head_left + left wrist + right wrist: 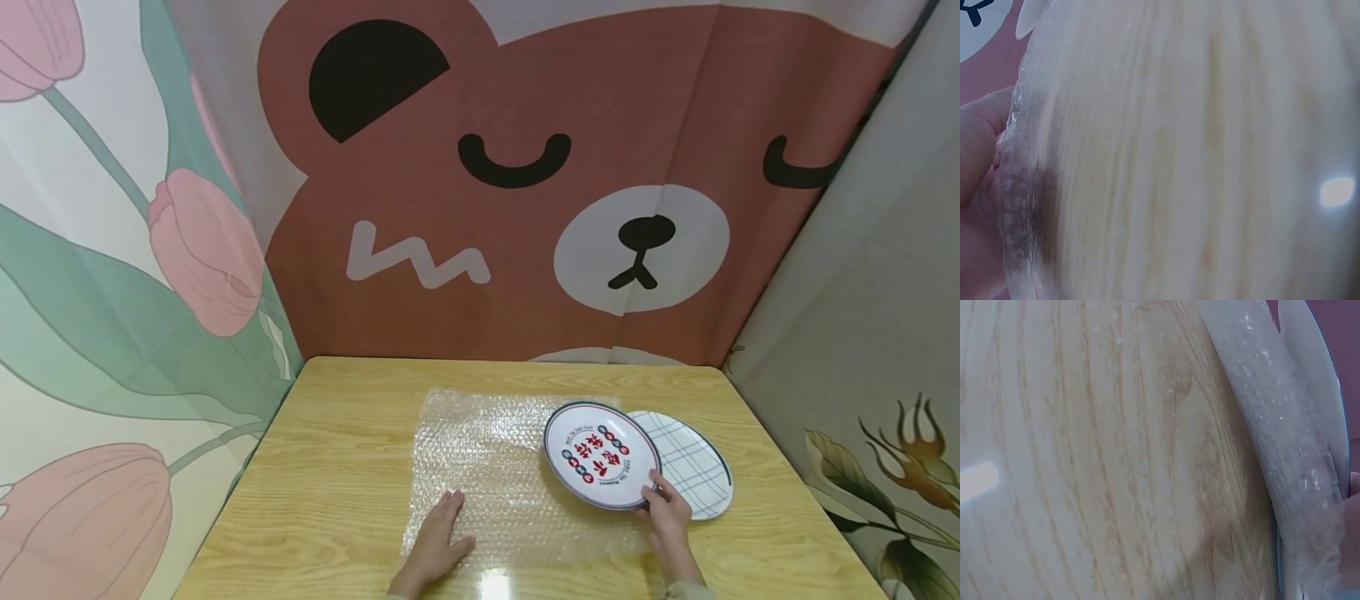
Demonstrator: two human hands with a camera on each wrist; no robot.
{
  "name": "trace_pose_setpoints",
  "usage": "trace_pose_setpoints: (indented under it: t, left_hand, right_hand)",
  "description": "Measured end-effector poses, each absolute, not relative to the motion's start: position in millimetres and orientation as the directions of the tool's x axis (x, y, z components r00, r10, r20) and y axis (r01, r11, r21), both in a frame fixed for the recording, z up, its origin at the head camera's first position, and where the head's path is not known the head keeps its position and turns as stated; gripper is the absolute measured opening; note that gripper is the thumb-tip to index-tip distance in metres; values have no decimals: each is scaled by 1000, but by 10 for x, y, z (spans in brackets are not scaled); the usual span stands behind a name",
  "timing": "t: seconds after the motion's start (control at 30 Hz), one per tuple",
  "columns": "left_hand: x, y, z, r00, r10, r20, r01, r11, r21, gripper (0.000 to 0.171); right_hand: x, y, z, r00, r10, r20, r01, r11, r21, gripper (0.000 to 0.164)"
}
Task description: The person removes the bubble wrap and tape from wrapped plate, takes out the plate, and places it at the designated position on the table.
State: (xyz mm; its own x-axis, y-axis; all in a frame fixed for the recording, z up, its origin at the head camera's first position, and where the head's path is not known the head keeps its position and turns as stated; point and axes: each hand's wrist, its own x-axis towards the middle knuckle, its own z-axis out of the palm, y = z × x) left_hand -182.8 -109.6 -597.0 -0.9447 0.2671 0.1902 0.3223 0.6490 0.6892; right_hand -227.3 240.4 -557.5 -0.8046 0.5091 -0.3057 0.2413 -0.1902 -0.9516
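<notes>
A white plate (637, 467) with a dark rim and red lettering is tilted above the right part of a bubble wrap sheet (480, 450). My right hand (666, 510) pinches its near right rim, thumb on top; in the right wrist view only a bit of that hand (1352, 519) shows at the edge. Flat on the sheet's near left part rests my left hand (438, 537), its fingers straight and thumb spread. The left wrist view shows this hand (979, 150) beside the wrap's edge.
A second plate (697, 467), white with a grid of thin lines, lies on the wooden table (322, 483) to the right, partly covered by the lettered plate. A curtain with a bear (420, 325) hangs behind the table, with patterned cloths at both sides.
</notes>
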Motion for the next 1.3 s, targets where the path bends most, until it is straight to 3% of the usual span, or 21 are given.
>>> trace_pose_setpoints:
  t: [0.6, 1.3]
  left_hand:
    - [-1819, -1094, -5979, -939, 261, 224, 342, 651, 678, 65]
    - [-1815, -1089, -5971, -937, 262, 232, 349, 646, 680, 65]
  right_hand:
    - [-2252, 2510, -5601, -755, 544, -367, 278, -242, -930, 56]
    - [-2169, 2567, -5565, -731, 579, -362, 195, -332, -923, 47]
